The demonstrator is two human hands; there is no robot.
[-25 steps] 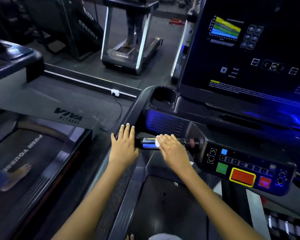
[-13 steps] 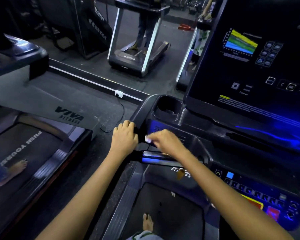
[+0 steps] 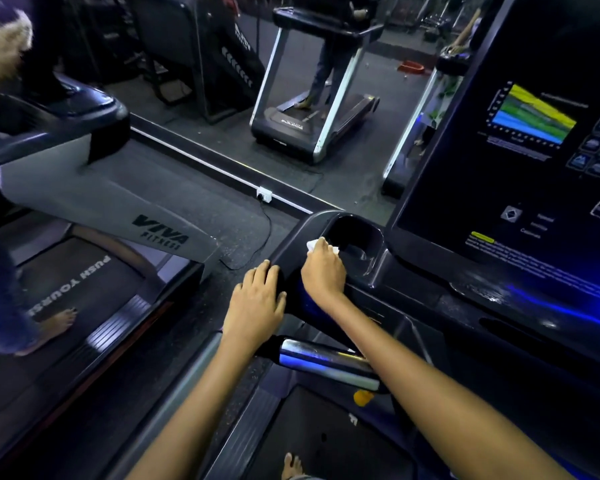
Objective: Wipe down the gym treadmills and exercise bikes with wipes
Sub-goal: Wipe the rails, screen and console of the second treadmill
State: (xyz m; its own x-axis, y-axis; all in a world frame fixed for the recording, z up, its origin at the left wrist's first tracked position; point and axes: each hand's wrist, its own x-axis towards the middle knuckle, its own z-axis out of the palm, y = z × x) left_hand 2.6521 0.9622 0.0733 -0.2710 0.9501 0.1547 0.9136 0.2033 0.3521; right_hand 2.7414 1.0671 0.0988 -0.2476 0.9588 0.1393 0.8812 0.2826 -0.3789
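White wipe (image 3: 313, 244) under curled right-hand fingers (image 3: 321, 252) at cup holder (image 3: 368, 237) rim; left-hand fingers (image 3: 264, 271) together on console edge.

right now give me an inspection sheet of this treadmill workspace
surface: treadmill console, dark and glossy, blue light reflecting on it
job's things: white wipe at the cup holder rim, mostly covered by the fingers
clutter: orange spot below the chrome handlebar; cannot tell what it is
grips: right hand presses the wipe to the cup holder rim; left hand rests on the console's left edge
cables: black cable runs from a white floor socket
surroundings: lit screen; neighbouring treadmill with a bare foot on its belt; mirror ahead
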